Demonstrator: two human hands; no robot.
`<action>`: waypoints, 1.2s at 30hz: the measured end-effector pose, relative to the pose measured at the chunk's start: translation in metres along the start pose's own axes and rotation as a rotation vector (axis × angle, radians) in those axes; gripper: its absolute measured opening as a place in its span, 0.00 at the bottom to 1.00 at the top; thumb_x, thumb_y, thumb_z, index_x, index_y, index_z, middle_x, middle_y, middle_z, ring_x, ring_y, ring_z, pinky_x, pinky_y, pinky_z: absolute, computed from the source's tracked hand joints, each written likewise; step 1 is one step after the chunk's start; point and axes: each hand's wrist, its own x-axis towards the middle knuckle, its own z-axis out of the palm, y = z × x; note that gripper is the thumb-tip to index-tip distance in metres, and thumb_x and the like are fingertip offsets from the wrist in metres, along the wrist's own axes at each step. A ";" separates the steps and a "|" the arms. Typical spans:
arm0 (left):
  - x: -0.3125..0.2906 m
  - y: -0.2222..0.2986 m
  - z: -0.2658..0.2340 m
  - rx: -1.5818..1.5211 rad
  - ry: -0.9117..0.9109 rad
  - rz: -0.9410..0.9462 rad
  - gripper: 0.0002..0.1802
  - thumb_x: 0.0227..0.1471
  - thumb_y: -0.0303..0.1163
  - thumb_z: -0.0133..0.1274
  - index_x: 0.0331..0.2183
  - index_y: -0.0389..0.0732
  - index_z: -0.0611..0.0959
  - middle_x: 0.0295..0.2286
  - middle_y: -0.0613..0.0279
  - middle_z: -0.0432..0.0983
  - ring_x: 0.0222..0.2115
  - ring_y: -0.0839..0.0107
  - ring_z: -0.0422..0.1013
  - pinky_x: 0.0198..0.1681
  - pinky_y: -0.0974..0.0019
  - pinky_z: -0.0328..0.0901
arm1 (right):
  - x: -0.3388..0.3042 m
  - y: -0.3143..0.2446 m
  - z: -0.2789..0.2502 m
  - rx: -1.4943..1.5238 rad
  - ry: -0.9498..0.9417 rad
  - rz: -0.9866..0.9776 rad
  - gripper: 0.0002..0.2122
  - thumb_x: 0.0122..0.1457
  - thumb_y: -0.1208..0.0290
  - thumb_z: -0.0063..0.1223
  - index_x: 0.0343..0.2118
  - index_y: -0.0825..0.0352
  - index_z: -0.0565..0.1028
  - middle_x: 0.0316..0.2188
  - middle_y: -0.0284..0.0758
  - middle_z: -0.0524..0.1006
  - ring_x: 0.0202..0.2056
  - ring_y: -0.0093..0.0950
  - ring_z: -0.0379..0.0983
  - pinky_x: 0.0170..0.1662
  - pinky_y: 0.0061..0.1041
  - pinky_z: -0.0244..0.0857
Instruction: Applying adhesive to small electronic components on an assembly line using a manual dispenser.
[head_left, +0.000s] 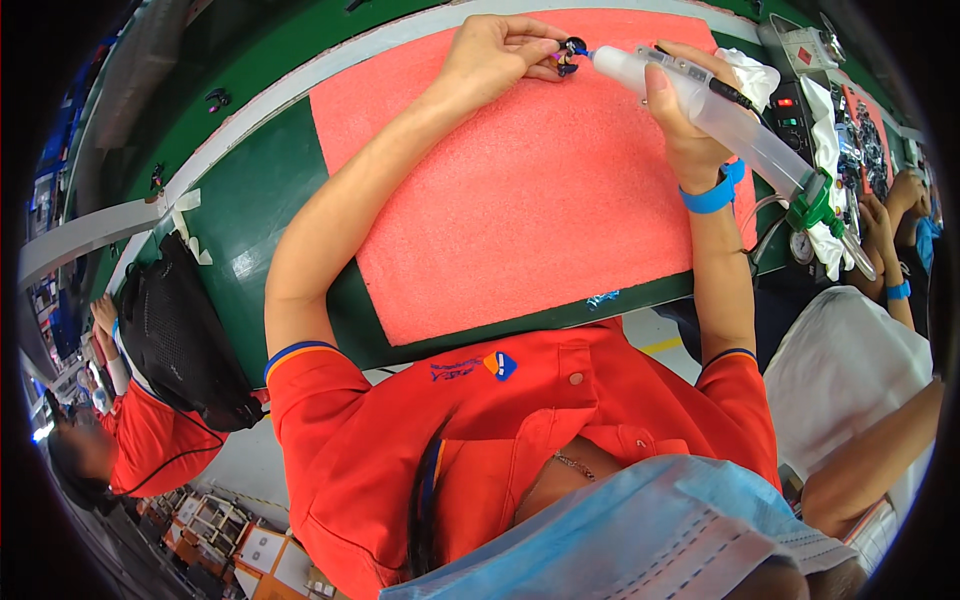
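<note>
Head view: L hand (500,62) is up at the far edge of the pink foam mat (540,200), fingers bent, thumb & fingertips pinched together on a small dark part (572,47), which sits just above the mat's far side, w/ bits of purple & blue showing; exact shape too small to tell. R hand (690,120) is partly closed, wrapped round the translucent white barrel of a dispensing syringe (755,145), thumb on near side, fingers over far side; barrel slants down to the R, ending in a green cap (812,200). Its blue needle tip (585,53) points L at the part; can't tell if touching or just beside. Blue wristband (715,190) on R wrist. Re labels/writing: red shirt (400,440) has a blue/orange/white logo w/ blue lettering next to it; metal can (803,50), top R, carries a red diamond mark; control box (790,125) below it shows red & green lights, markings too small to read. Blue printed scrap (602,300) lies at the green bench's (240,245) near edge.
</note>
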 end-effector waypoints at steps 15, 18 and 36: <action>0.016 0.005 -0.020 -0.027 0.094 0.033 0.11 0.46 0.26 0.45 0.33 0.28 0.73 0.28 0.54 0.72 0.28 0.70 0.70 0.32 0.72 0.68 | 0.008 -0.005 -0.009 0.285 0.201 0.003 0.15 0.45 0.79 0.49 0.37 0.73 0.62 0.25 0.41 0.69 0.22 0.28 0.70 0.25 0.23 0.67; 0.035 0.008 -0.047 0.345 0.321 0.217 0.10 0.45 0.26 0.46 0.33 0.32 0.74 0.30 0.56 0.72 0.26 0.69 0.71 0.28 0.70 0.67 | 0.023 -0.004 -0.019 0.336 0.348 0.011 0.13 0.46 0.79 0.48 0.36 0.73 0.63 0.25 0.41 0.69 0.23 0.28 0.70 0.25 0.22 0.67; 0.110 -0.014 0.121 0.767 -0.129 0.590 0.13 0.35 0.27 0.51 0.31 0.40 0.77 0.25 0.53 0.72 0.28 0.61 0.68 0.32 0.65 0.62 | 0.008 0.039 -0.097 -0.080 0.423 0.546 0.10 0.45 0.72 0.52 0.27 0.74 0.71 0.20 0.37 0.73 0.18 0.23 0.71 0.15 0.15 0.63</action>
